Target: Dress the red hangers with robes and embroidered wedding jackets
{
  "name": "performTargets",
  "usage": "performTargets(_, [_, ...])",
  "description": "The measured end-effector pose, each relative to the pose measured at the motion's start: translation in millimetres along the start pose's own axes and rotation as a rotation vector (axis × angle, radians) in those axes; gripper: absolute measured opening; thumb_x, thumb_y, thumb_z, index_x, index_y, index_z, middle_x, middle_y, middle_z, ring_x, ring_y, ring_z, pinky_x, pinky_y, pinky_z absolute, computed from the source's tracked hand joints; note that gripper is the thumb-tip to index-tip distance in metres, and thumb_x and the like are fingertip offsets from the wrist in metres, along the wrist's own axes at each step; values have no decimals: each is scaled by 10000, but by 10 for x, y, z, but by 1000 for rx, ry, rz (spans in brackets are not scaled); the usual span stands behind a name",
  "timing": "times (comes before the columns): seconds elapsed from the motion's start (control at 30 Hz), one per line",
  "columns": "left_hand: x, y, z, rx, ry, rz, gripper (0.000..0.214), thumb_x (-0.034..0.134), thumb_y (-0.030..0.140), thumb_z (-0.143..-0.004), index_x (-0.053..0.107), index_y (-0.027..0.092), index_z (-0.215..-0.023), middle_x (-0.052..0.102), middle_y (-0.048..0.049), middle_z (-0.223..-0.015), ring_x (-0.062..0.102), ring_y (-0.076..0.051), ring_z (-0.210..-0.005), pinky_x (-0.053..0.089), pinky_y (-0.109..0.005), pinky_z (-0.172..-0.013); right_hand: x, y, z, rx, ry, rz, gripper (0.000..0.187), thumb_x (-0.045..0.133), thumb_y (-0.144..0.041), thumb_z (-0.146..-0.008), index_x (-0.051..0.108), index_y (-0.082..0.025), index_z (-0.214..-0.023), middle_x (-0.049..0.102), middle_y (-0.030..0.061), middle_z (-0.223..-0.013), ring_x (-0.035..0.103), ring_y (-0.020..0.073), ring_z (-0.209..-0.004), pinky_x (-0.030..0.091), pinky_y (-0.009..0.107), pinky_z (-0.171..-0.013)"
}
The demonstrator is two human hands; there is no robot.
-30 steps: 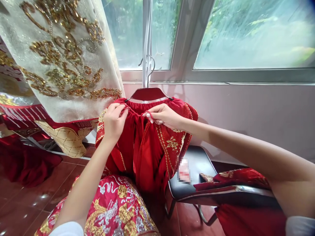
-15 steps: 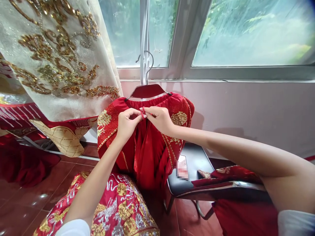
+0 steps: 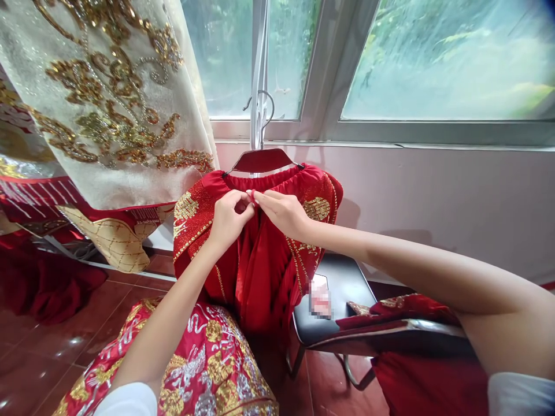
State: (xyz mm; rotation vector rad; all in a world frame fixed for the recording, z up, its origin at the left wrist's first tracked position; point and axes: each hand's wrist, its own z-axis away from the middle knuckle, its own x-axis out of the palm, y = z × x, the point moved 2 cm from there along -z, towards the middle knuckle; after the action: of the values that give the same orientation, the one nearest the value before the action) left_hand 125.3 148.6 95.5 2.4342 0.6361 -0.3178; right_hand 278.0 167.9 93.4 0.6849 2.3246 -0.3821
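A red skirt [image 3: 260,271] with gold embroidery hangs from a dark red hanger [image 3: 261,160] hooked on the window frame. My left hand [image 3: 229,219] and my right hand [image 3: 284,212] meet at the middle of its gathered waistband. Both pinch a thin red drawstring [image 3: 252,197] between thumb and fingers, fingertips almost touching. Both forearms reach up from the bottom of the view.
A cream garment with gold beadwork [image 3: 104,104] hangs at the left. Red and gold embroidered cloth [image 3: 195,364] lies below my arms. A black chair [image 3: 342,300] stands at the right with red fabric [image 3: 403,312] on it. Red tiled floor [image 3: 39,352] lies left.
My hands, apart on the waistband a second ago with the string stretched between them, have come together at its middle. The skirt's gold side panels have turned into view.
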Motion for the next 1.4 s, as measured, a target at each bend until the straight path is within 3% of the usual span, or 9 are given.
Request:
performTargets(0.17, [-2, 23, -11, 29, -96, -77, 87, 556, 152, -744, 525, 189, -671, 523, 17, -673, 483, -134, -626, 390, -262, -606, -65, -38, -28, -12, -44, 128, 313, 325, -239, -967, 632, -179, -954, 507, 17, -681, 372, 116, -590, 251, 242, -542])
performTargets(0.3, [14, 2, 40, 82, -46, -54, 96, 558, 144, -749, 503, 194, -688, 562, -17, -859, 536, -158, -815, 427, -280, -759, -99, -57, -63, -94, -90, 235, 351, 310, -195, -949, 603, -162, -757, 493, 26, -622, 350, 122, -573, 223, 264, -538])
performTargets(0.43, [23, -18, 57, 95, -79, -58, 79, 563, 167, -763, 511, 194, -710, 563, -43, -1017, 540, -183, -976, 417, -304, -877, -112, -55, -96, -140, -32, 160, 284, 373, -192, -890, 605, -170, -728, 536, 29, -640, 402, 122, -593, 254, 249, -549])
performTargets(0.6, [-23, -64, 24, 86, -56, -52, 91, 530, 119, -757, 485, 197, -738, 592, -37, -929, 558, -174, -917, 430, -305, -845, -158, -73, -151, 30, -38, 30, 138, 486, -144, -713, 521, -170, -583, 471, -4, -555, 372, 106, -543, 270, 248, -554])
performTargets(0.8, [-123, -151, 62, -62, 165, -35, 112, 528, 136, -754, 441, 203, -734, 619, 0, -780, 557, -128, -679, 441, -252, -652, -216, 20, -191, 224, -171, -26, 192, 517, -133, -613, 391, -172, -475, 344, -45, -468, 253, 78, -492, 229, 257, -521])
performTargets(1.0, [-94, -165, 104, -136, 130, 164, 62, 559, 221, -793, 501, 196, -795, 635, -3, -786, 562, -117, -651, 444, -237, -614, -208, 84, -159, 330, -57, -322, 87, 531, -160, -673, 595, -147, -616, 528, -13, -546, 442, 85, -501, 338, 228, -522])
performTargets(1.13, [-109, -157, 98, -140, 149, 164, 70, 579, 224, -791, 529, 195, -832, 588, 14, -751, 524, -104, -628, 432, -224, -600, -168, 14, -119, 471, -33, -569, 81, 569, -204, -693, 626, -145, -691, 575, 4, -555, 519, 106, -445, 399, 229, -461])
performTargets(1.27, [-114, -159, 99, -131, 142, 163, 66, 559, 214, -805, 541, 193, -865, 603, 2, -797, 549, -113, -682, 440, -229, -628, -121, -51, -118, 751, 24, -943, 22, 584, -165, -661, 588, -146, -650, 577, 19, -553, 485, 83, -435, 390, 204, -413])
performTargets(1.4, [-133, -175, 125, -83, 98, 37, 99, 508, 193, -832, 545, 197, -923, 617, -10, -858, 571, -132, -735, 446, -247, -665, -76, -59, -130, 963, 52, -1286, 24, 568, -146, -668, 562, -134, -648, 541, -3, -577, 315, 26, -400, 296, 181, -369])
